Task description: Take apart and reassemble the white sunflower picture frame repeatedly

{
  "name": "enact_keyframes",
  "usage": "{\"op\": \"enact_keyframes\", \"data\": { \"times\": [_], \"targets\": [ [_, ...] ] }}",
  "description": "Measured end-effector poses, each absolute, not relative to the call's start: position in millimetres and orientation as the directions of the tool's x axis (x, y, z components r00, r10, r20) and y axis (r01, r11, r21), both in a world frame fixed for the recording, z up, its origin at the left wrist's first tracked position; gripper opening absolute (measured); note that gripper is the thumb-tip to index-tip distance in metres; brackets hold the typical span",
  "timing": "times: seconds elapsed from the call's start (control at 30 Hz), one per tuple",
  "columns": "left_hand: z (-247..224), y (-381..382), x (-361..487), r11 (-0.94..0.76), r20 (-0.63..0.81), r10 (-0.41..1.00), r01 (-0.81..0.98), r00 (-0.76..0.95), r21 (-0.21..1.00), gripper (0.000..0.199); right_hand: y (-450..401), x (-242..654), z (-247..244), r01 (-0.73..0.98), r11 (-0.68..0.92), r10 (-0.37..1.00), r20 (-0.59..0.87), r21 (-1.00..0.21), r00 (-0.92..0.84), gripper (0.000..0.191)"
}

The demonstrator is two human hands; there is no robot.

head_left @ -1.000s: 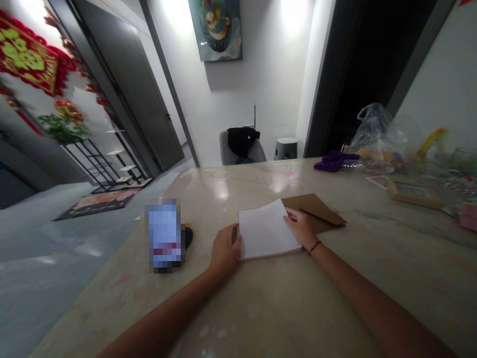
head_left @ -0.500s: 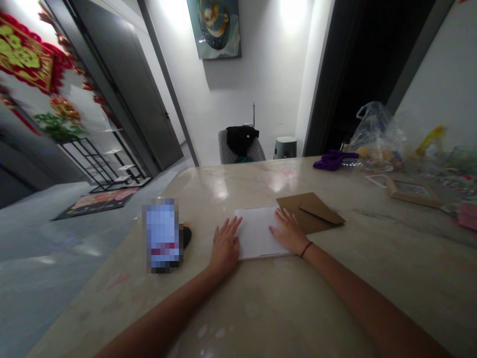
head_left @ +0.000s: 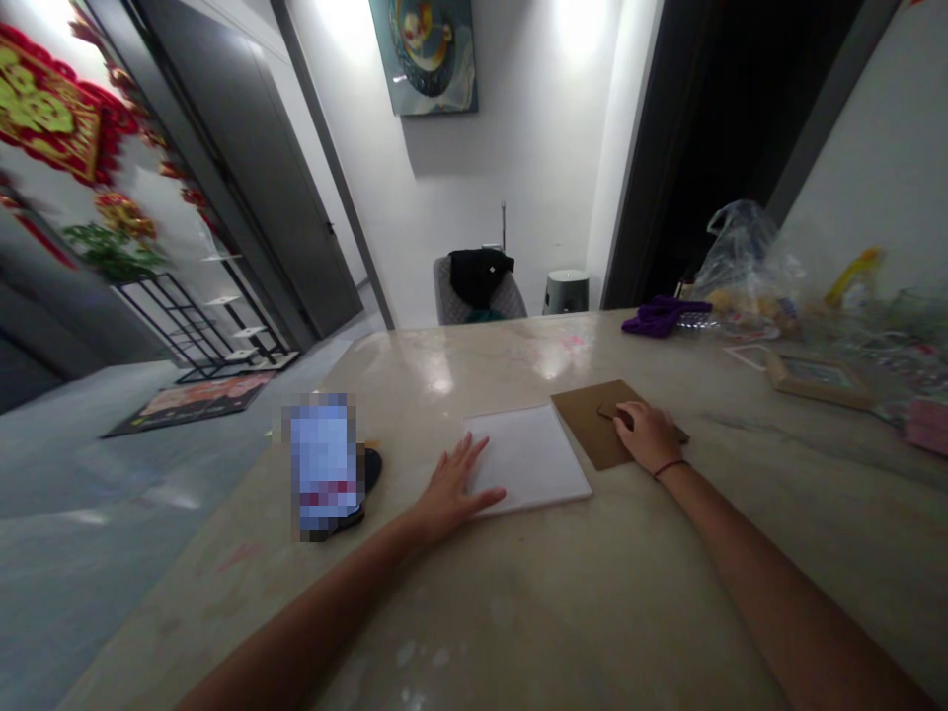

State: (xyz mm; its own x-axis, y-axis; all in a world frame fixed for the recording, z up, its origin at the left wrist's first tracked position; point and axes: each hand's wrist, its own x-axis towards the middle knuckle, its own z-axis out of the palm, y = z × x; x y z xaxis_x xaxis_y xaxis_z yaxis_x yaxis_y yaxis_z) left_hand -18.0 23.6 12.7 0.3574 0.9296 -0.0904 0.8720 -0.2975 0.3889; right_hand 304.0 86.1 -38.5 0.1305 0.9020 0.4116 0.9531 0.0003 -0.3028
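Note:
A white sheet of paper (head_left: 525,457), with a slightly thick front edge, lies flat on the table. My left hand (head_left: 453,489) rests across its left side, fingers stretched and thumb spread along the near edge. Just right of the paper is a brown envelope (head_left: 592,423), its flap largely covered. Over the envelope's right part, my right hand (head_left: 646,434) has its fingers curled together at the flap. The fingertips are partly hidden, with a thin dark flap edge showing beside them.
A phone (head_left: 324,464), pixelated, stands on a dark holder left of the paper. On the marble table (head_left: 489,632), a wooden frame (head_left: 819,380), a purple cloth (head_left: 662,316) and a clear plastic bag (head_left: 748,262) lie at the right. Beyond the far edge stands a grey chair (head_left: 444,286).
My right hand has left the paper and moved right onto the envelope, its fingers now curled at the flap. My left hand stays on the paper, thumb more widely spread.

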Motion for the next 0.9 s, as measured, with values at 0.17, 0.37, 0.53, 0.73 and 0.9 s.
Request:
{"op": "enact_keyframes", "data": {
  "times": [0.17,0.37,0.53,0.73,0.9],
  "targets": [
    [20,23,-34,-0.343,-0.146,0.873,0.800,0.464,0.493,0.109,82,308,-28,0.959,0.014,0.883,0.453,-0.284,0.121,0.026],
    [9,20,-32,-0.345,-0.086,0.896,0.806,0.435,0.481,0.114,76,293,-2,0.925,0.025,0.778,0.588,-0.380,0.221,0.038],
    [8,18,-26,-0.342,-0.034,0.916,0.820,0.401,0.459,0.115,55,240,20,0.870,0.272,0.794,0.606,-0.412,0.038,0.035],
    [7,16,-22,-0.380,0.084,0.917,0.788,0.391,0.485,0.118,33,192,17,0.893,0.302,0.920,0.349,-0.334,-0.180,0.026],
    [6,16,-24,-0.423,0.075,0.895,0.784,0.440,0.454,0.121,36,183,11,0.913,0.277,0.931,0.319,-0.301,-0.177,0.025]
  ]
}}
